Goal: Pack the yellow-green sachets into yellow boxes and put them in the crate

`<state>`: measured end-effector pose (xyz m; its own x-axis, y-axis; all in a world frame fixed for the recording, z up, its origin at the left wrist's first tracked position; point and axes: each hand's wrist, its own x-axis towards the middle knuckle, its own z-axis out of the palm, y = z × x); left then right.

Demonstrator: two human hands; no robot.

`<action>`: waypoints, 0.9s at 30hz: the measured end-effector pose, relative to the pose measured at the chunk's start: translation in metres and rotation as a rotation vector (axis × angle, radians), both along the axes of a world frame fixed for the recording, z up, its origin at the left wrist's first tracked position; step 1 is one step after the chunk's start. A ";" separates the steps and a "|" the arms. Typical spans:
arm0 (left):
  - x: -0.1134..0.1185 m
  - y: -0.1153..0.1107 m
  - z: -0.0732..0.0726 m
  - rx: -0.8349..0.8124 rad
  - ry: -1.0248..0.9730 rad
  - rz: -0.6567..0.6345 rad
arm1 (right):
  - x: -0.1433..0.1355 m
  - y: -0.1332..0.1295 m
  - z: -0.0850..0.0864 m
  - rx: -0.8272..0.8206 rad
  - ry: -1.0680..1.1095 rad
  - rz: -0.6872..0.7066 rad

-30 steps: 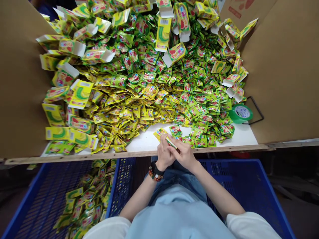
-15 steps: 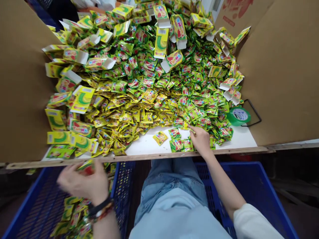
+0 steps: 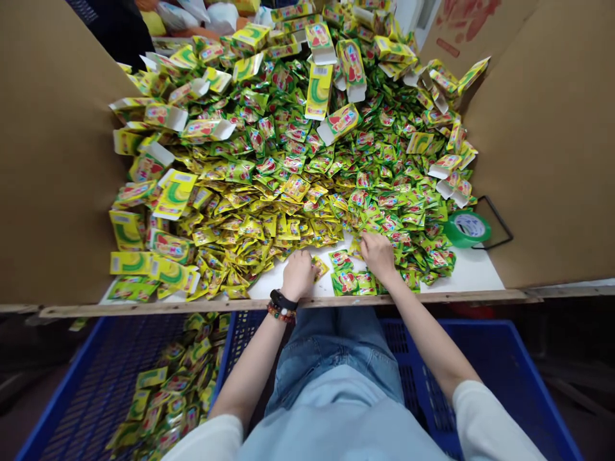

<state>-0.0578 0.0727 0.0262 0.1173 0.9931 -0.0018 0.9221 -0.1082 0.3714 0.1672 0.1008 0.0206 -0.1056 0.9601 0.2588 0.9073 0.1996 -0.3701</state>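
Note:
My left hand (image 3: 298, 274), with a dark band and beads at the wrist, is on the white tabletop near the front edge. Its fingers are curled in at a yellow candy sachet (image 3: 319, 268), covering the sachet's left part. To the right, my right hand (image 3: 378, 256) is closed at the lower edge of the heap, its fingertips pointing down. A yellow sachet (image 3: 356, 248) lies right beside those fingers; what they hold is hidden. Below and left of it, several green sachets (image 3: 343, 283) lie flat by the wooden edge.
A large heap of sachets (image 3: 288, 173) fills the table, with small yellow boxes (image 3: 175, 194) on top and at the left. Cardboard walls (image 3: 538, 147) flank it. Green tape (image 3: 467, 228) sits at the right. Blue crates (image 3: 519, 378) stand below; the left crate (image 3: 91, 378) contains packets.
My left hand has come up from over the left crate, where it held a yellow-green box, to the tabletop sachet. My right hand has stayed by the heap, its fingers curling in. The view has shifted slightly.

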 end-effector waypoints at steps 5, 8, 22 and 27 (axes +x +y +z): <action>0.000 -0.001 0.000 -0.058 -0.561 0.064 | -0.016 -0.018 0.002 -0.121 0.967 0.017; 0.019 -0.005 0.002 -0.203 -1.053 0.078 | -0.036 -0.024 0.002 -0.187 1.094 0.095; -0.014 -0.001 0.034 0.065 -0.892 0.062 | -0.027 -0.047 0.011 -0.522 1.299 0.110; -0.158 0.066 0.084 0.725 -0.154 0.687 | -0.015 -0.057 0.001 -0.483 1.415 -0.092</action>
